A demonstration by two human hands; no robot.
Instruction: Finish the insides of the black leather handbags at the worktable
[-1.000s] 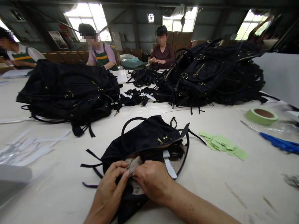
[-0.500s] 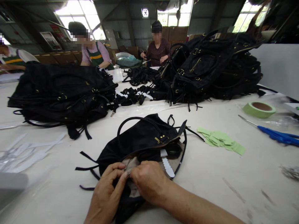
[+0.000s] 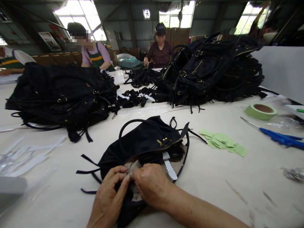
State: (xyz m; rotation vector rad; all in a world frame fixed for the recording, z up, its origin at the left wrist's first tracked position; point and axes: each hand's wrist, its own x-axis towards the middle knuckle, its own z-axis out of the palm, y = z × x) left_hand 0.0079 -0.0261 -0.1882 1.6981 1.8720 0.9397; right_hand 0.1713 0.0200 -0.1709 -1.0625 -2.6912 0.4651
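Note:
A black handbag (image 3: 140,139) lies open on the white table, its beige lining (image 3: 136,193) showing at the near side. My left hand (image 3: 110,190) pinches the lining between thumb and fingers at the bag's left part. Right beside it, my right hand (image 3: 152,182) is closed on the same lining, its fingertips close to my left thumb. Whatever small item may be between the fingertips is hidden. Inside the bag, right of my right hand, a white wavy-edged strip (image 3: 170,167) hangs over a black strap.
Piles of black bags stand at the left (image 3: 59,95) and right (image 3: 209,69). To the right lie green paper pieces (image 3: 223,142), green tape (image 3: 261,111) and blue-handled scissors (image 3: 280,136). White strips (image 3: 33,158) lie at left. People sit across the table (image 3: 166,69).
Both hands keep nearly the same hold on the lining. Across the table, the person in the dark top has moved their hands. The view has shifted slightly.

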